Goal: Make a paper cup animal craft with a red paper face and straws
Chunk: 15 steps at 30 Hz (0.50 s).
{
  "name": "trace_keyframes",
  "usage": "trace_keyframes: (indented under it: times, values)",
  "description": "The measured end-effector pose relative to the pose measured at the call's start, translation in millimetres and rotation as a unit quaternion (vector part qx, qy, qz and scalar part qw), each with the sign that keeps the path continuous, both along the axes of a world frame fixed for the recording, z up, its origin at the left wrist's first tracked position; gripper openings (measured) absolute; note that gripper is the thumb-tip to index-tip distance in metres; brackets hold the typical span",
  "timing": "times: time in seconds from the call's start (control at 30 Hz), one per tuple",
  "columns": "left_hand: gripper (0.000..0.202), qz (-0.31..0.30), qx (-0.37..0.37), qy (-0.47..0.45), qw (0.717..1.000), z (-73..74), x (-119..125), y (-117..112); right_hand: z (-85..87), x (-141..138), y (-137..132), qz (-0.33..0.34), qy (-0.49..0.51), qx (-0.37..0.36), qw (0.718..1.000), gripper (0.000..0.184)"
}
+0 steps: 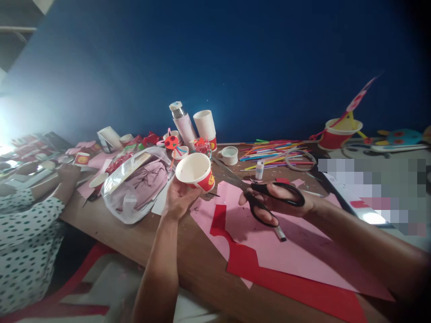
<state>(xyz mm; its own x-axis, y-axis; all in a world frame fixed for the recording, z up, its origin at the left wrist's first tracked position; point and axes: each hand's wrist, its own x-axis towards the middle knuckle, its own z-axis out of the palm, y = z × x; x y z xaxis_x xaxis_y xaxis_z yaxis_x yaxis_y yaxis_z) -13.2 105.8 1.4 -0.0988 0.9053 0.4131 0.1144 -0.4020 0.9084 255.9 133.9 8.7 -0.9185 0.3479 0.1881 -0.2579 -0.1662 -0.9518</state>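
My left hand [178,197] is wrapped round a red and white paper cup [195,172], tilted so its white inside faces me. In my right hand [286,199] is a pair of black-handled scissors [257,206], fingers through the loops, blades pointing toward the back left. The blades look parted, and they are apart from the cup. Under my right hand lie a pink paper sheet [289,251] and a cut red paper piece [245,258]. A marker [280,233] rests on the pink sheet, partly behind the scissors.
A clear plastic bag [129,206] lies left of the cup. Behind stand a flask [183,123], stacked paper cups [204,125], a mug [229,155] and colored pipe cleaners [272,151]. A decorated cup [338,134] stands back right. Another person's hand [69,175] is at left.
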Motion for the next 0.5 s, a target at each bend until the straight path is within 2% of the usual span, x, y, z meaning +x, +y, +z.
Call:
trace_keyframes:
  times: [0.07,0.13,0.2,0.3,0.4,0.5]
  values:
    - [0.065,0.051,0.061,0.082,0.993,-3.5,1,-1,-7.8,-2,0,0.027,0.044,-0.075,0.996,0.057]
    - [0.074,0.112,0.13,0.166,0.971,-6.9,0,-3,-11.7,-1,2,0.05,0.067,-0.105,0.991,0.056]
    - [0.08,0.156,0.195,0.228,0.941,-8.8,0,-5,-13.3,2,5,0.067,0.078,-0.11,0.989,0.056]
    - [0.077,0.17,0.255,0.282,0.909,-7.8,1,-8,-15.3,7,13,0.081,0.078,-0.094,0.989,0.058]
    - [0.072,0.164,0.257,0.295,0.905,-6.0,2,-9,-15.9,16,20,0.081,0.063,-0.064,0.993,0.06]
    - [0.076,0.179,0.208,0.25,0.929,-7.1,-2,-9,-9.4,27,24,0.038,-0.006,-0.02,0.999,0.062]
